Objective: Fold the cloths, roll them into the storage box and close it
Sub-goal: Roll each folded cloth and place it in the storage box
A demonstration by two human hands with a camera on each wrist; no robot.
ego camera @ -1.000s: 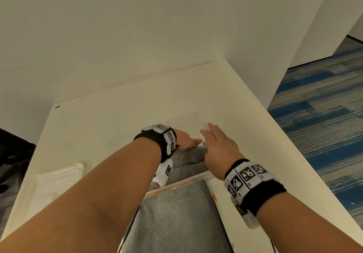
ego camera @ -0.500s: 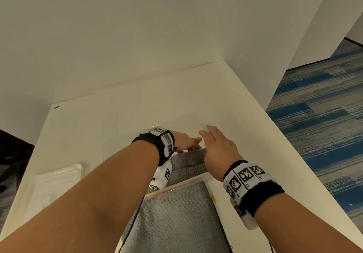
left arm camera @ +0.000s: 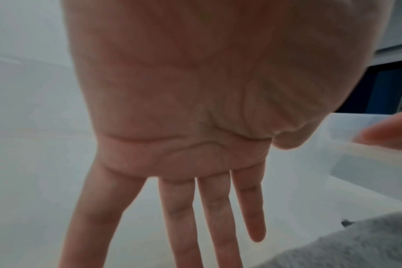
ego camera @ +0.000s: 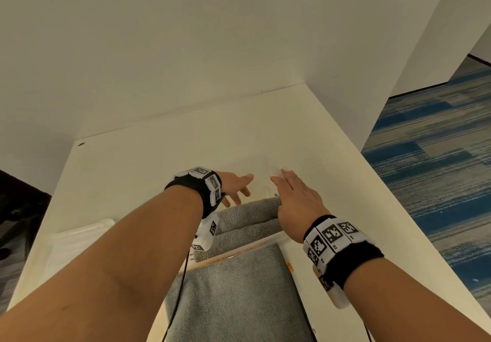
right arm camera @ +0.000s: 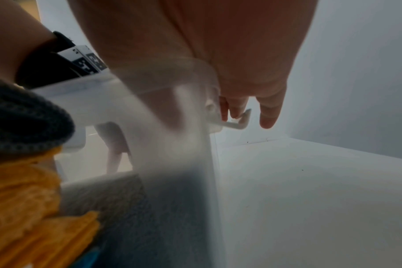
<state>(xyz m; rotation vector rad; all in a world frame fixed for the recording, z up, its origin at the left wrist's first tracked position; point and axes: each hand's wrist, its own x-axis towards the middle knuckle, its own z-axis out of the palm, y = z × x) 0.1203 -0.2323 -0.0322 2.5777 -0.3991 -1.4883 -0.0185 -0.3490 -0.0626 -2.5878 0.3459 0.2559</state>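
A clear storage box (ego camera: 240, 252) stands on the white table (ego camera: 148, 166) with rolled grey cloth (ego camera: 247, 215) inside. Another folded grey cloth (ego camera: 231, 296) lies nearer me. My left hand (ego camera: 239, 190) hovers over the box's far left end, fingers spread and straight, holding nothing; the left wrist view shows its open palm (left arm camera: 218, 226) beside the box wall (left arm camera: 367, 137). My right hand (ego camera: 287, 187) lies flat over the far right corner, its fingers (right arm camera: 267, 117) straight by a clip on the rim (right arm camera: 238, 124). Orange cloth (right arm camera: 23, 208) shows through the box wall.
The box's clear lid (ego camera: 79, 238) lies on the table at the left. White walls close off the table's back and right side. Blue patterned carpet (ego camera: 430, 171) lies beyond the right edge. A dark gap opens at the left edge.
My left hand has lifted off the grey cloth and spread its fingers forward past the box's far rim. The right hand has barely moved.
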